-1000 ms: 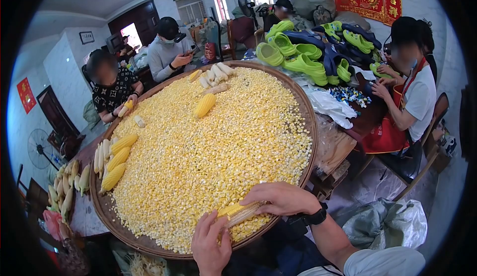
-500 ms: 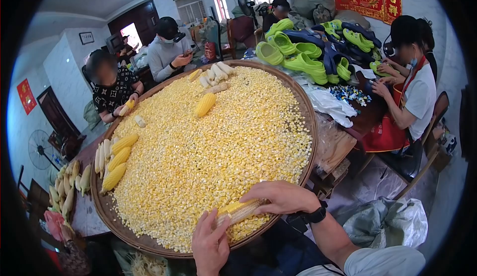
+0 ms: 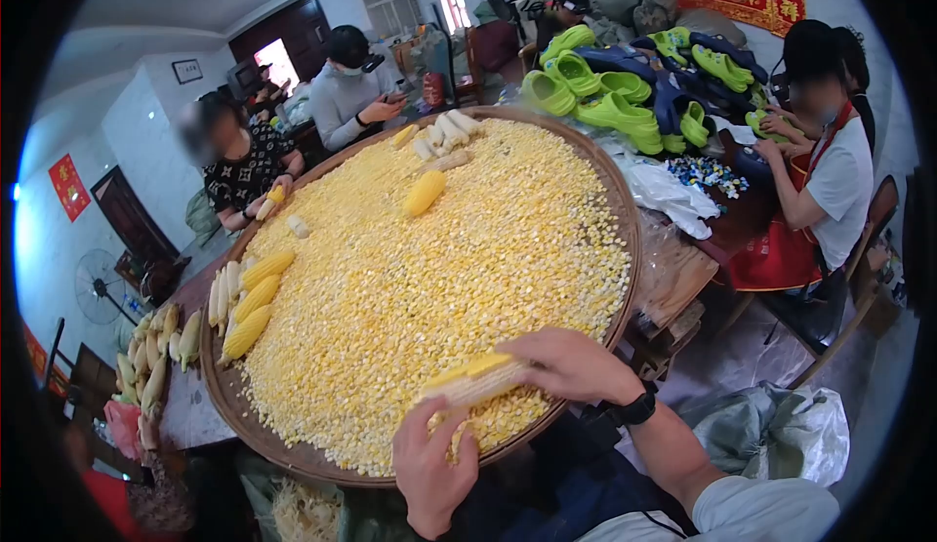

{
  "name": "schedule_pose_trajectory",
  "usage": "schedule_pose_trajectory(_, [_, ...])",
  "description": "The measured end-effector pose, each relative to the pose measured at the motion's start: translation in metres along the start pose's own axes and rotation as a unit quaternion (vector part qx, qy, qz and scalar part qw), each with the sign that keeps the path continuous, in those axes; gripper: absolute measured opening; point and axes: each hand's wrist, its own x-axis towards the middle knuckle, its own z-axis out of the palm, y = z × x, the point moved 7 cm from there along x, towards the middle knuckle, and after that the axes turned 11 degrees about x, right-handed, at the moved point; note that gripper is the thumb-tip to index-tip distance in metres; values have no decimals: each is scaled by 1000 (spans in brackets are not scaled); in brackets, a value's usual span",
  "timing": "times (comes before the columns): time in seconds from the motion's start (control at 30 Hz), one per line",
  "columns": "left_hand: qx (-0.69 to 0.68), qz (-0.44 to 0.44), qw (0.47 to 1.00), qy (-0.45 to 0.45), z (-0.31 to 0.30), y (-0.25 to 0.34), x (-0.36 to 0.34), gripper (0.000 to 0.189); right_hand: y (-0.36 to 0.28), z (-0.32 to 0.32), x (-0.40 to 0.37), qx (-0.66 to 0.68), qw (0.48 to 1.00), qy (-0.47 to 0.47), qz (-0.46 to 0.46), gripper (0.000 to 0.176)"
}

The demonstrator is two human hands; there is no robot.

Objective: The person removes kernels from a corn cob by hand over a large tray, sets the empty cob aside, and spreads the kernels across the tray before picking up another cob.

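Observation:
My right hand (image 3: 571, 363) grips the right end of a corn cob (image 3: 475, 382). Yellow kernels still line the cob's upper side, while its lower side is stripped pale. My left hand (image 3: 433, 464) is just below the cob's left end, thumb and fingers apart, fingertips right at the cob's lower edge. Both hands are over the near rim of a wide round tray (image 3: 617, 320), which is spread with loose corn kernels (image 3: 429, 288).
Several full cobs (image 3: 256, 298) and stripped cobs (image 3: 451, 132) lie on the tray. Unhusked ears (image 3: 151, 357) are piled at left. Across the tray, a person (image 3: 244, 161) holds a cob. Green and navy clogs (image 3: 634, 93) are heaped at back right, near seated people (image 3: 830, 152).
My right hand has lifted the cob slightly and turned more of its stripped side to view. My left hand has shifted right and drawn back from the cob. The view has swung left.

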Motion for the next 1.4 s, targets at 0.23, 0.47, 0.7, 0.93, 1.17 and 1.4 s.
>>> schedule_pose_trajectory(0.23, [-71, 54, 984, -153, 15, 10, 6, 23, -2, -24, 0, 32, 988, 140, 46, 49])
schedule_pose_trajectory(0.47, [-157, 145, 920, -328, 52, 0, 22, 38, 5, -33, -4, 77, 968, 220, 92, 49])
schedule_pose_trajectory(0.7, [-3, 232, 916, -327, 27, -66, 28, 37, 5, -36, -5, 52, 969, 229, 71, 49])
schedule_pose_trajectory(0.93, [140, 91, 921, -353, -29, -250, 40, 31, 10, -40, -8, 107, 957, 258, 78, 48])
schedule_pose_trajectory(1.17, [264, -101, 880, -383, -57, -403, -11, 31, 9, -41, -10, 120, 953, 273, 55, 47])
schedule_pose_trajectory(1.4, [222, -80, 856, -459, -66, -284, 23, 46, 9, -38, -7, 103, 959, 259, 45, 50])
